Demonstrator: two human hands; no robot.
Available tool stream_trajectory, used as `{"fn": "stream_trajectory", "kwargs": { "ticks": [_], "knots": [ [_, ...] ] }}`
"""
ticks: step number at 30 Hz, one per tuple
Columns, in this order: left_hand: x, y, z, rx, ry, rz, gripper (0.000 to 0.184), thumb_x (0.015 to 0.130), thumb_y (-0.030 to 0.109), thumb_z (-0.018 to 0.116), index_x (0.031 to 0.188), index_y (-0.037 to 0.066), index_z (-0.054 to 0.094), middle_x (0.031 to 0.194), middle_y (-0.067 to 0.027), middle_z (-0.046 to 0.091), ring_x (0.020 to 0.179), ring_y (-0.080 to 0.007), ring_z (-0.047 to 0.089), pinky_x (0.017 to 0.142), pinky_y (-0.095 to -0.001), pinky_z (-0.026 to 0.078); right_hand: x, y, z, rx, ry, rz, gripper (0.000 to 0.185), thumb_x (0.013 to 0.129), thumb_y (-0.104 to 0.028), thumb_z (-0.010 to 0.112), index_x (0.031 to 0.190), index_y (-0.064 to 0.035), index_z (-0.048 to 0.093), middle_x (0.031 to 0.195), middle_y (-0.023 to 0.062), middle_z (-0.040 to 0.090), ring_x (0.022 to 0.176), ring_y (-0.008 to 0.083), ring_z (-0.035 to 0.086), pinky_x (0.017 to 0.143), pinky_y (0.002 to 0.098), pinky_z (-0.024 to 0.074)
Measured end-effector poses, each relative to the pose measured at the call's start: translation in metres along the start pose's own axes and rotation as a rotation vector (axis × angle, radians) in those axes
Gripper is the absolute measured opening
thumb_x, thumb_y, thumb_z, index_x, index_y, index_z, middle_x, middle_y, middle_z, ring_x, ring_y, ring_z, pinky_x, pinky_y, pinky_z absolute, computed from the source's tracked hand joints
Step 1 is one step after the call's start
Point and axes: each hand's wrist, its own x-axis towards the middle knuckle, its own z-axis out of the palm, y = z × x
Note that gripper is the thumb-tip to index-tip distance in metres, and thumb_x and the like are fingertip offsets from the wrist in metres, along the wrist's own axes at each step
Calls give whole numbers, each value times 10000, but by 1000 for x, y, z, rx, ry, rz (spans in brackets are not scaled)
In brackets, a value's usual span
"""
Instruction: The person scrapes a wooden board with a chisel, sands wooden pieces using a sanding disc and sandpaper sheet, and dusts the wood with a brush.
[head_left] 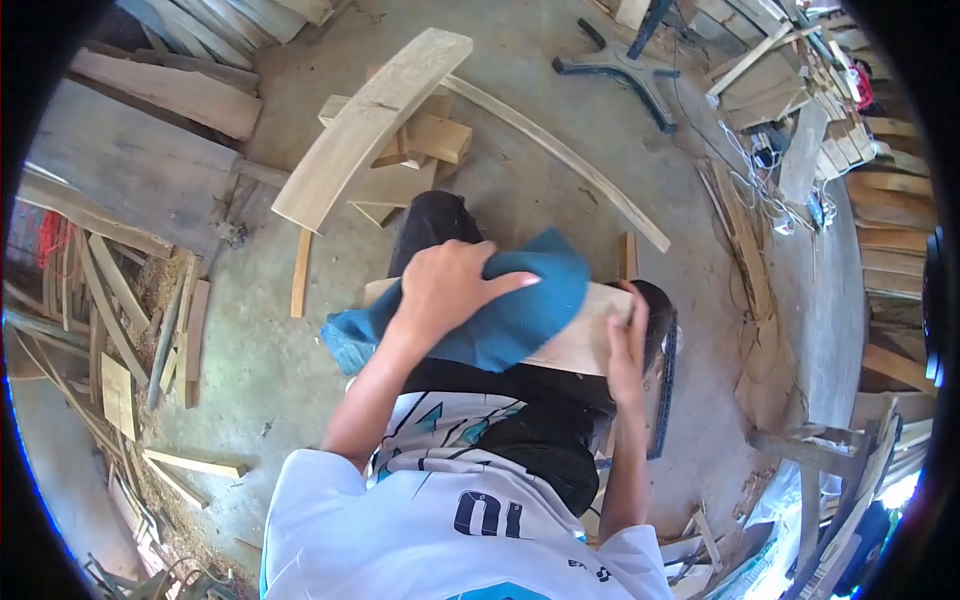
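Across my lap lies a pale wooden board (580,335). A blue cloth (545,285) covers its left and middle parts. My left hand (450,280) presses on the cloth, fingers curled into it and thumb stretched to the right. At the board's right end, my right hand (627,345) grips the edge, with its fingers along the top. The cloth's left end hangs loose past the board.
Ahead, a long plank (375,130) rests on stacked wood blocks (440,138), beside a thin curved strip (570,155). A black chair base (625,70) stands beyond. Scrap wood (120,300) lines the left; cables (765,160) and more wood lie right.
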Motion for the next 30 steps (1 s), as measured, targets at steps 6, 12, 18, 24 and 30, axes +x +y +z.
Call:
{"fn": "stream_trajectory", "kwargs": {
  "ticks": [6,12,18,24,30],
  "knots": [
    [-48,-81,14,62,-203,-311,544,884,607,631,946,77,739,966,-153,714,959,-342,682,787,-459,540,21,67,85,309,-367,180,432,1066,-264,534,1415,-80,360,1167,54,520,1011,100,516,908,262,431],
    [-106,-78,7,376,108,-223,524,941,419,641,1428,237,576,1473,-81,516,1374,-314,457,1133,-523,327,15,88,105,491,-469,359,473,1064,-322,519,1432,-118,303,1316,79,433,1221,138,463,1034,306,407],
    [-124,-155,6,244,47,-394,551,992,446,561,1490,218,507,1502,-125,502,1404,-347,434,1160,-508,302,18,75,124,727,-474,353,513,1072,-427,460,1451,-144,262,1334,59,380,1289,145,396,1080,335,372],
    [-52,-61,42,180,-52,-108,730,897,617,589,1516,251,462,1552,-129,440,1446,-367,372,1153,-624,242,31,103,136,785,-374,240,517,1100,-511,274,1408,-112,389,1340,60,451,1282,154,434,1110,334,345],
    [-60,-26,46,59,-167,23,851,798,575,713,1529,234,442,1617,-156,320,1461,-385,343,1172,-593,254,16,110,126,759,-315,406,508,1101,-494,288,1393,-96,408,1332,61,472,1260,161,471,1081,319,384]
  ]
}}
